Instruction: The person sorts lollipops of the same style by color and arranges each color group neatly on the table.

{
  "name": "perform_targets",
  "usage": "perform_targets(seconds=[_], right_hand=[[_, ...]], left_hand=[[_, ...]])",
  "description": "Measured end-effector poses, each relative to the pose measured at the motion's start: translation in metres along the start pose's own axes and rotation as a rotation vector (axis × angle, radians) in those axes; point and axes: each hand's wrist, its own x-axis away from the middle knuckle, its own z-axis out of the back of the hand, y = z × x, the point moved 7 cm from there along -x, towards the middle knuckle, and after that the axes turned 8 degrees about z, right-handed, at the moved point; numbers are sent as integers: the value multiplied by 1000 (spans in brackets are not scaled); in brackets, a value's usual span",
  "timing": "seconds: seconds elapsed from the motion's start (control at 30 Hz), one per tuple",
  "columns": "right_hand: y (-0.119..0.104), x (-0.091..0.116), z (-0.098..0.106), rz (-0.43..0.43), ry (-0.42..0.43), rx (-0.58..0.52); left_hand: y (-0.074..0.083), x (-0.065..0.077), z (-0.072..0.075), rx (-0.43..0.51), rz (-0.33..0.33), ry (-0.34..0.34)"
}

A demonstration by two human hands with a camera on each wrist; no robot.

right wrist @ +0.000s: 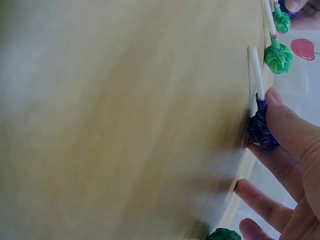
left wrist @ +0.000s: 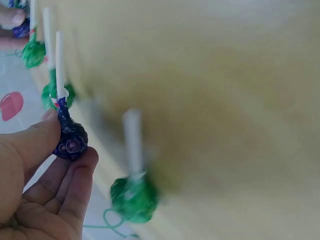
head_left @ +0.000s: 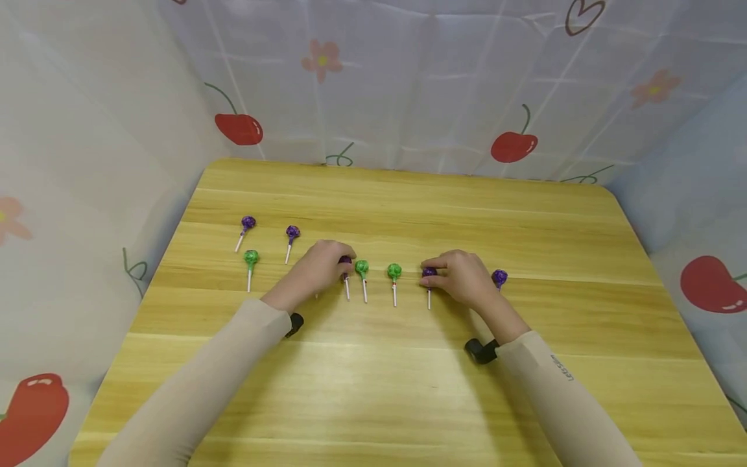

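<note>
My left hand [head_left: 320, 267] pinches a purple-wrapped lollipop [left wrist: 71, 140] by its round head between thumb and fingers, its white stick pointing toward me. My right hand [head_left: 465, 280] holds another purple lollipop [right wrist: 261, 125] the same way, thumb on one side of the wrapper and a finger on the other. Two green lollipops [head_left: 394, 272] lie side by side between the hands, heads away from me. Beside the left hand, a further green lollipop [left wrist: 134, 200] shows in the left wrist view, mostly hidden by that hand from the head camera.
At the left of the wooden table [head_left: 373, 389] lie two purple lollipops [head_left: 293, 232] and a green lollipop [head_left: 251, 257]. Right of the right hand is a purple lollipop [head_left: 499, 277]. A green wrapper [right wrist: 223, 234] shows low in the right wrist view. Printed curtains [head_left: 408, 84] surround the table.
</note>
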Motion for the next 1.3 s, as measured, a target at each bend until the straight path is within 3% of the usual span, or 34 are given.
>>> perform_targets(seconds=[0.23,0.37,0.7,1.3], right_hand=[[1,0,2,-13,-4,-9],[1,1,2,-25,-4,-11],[0,3,1,-22,4,-24],[-1,4,-1,-18,-4,6]], left_hand=[[9,-15,24,22,22,-20],[9,-27,30,43,23,-18],[-15,-51,29,99,69,10],[-26,-55,19,62,118,8]])
